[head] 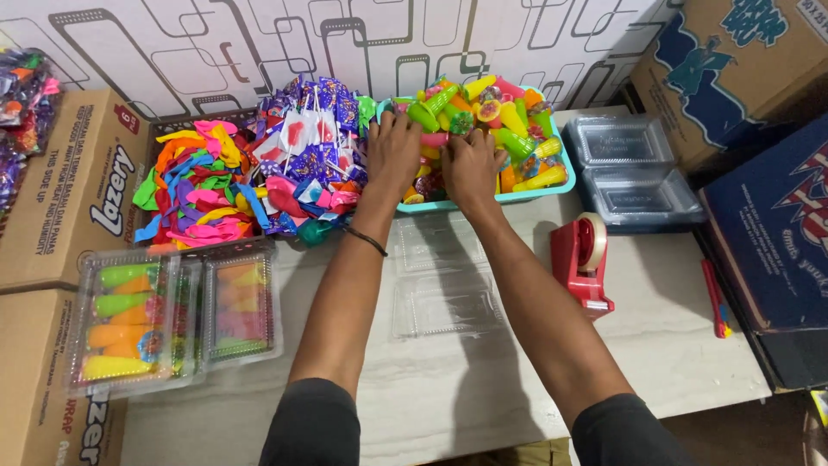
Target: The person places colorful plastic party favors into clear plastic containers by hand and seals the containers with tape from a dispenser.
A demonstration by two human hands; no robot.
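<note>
Hands first: both are stretched straight out ahead of the person, side by side and nearly touching, sunk into the near-left part of a teal tray [539,195] heaped with small bright cone-shaped toys [517,142]. The left hand [393,148] lies palm down with fingers curled into the pile at the tray's left end; the right hand [470,168] sits just beside it, also curled over the toys. Whether either has actually closed on a piece I cannot tell, since the fingertips are buried.

The tray's long axis runs left to right across the table [483,380], so most of the heap lies to the right of both hands, nearer the right one.

Directly under the forearms, between the person and the tray, an open clear plastic box [444,302] lies flat. Left of the left hand sits a basket of balloons [203,185] and wrapped lollipops [315,129]; filled clear boxes [138,319] stand at the table's near-left. A red tape dispenser [582,259] and stacked empty clear boxes [630,168] stand to the right.
</note>
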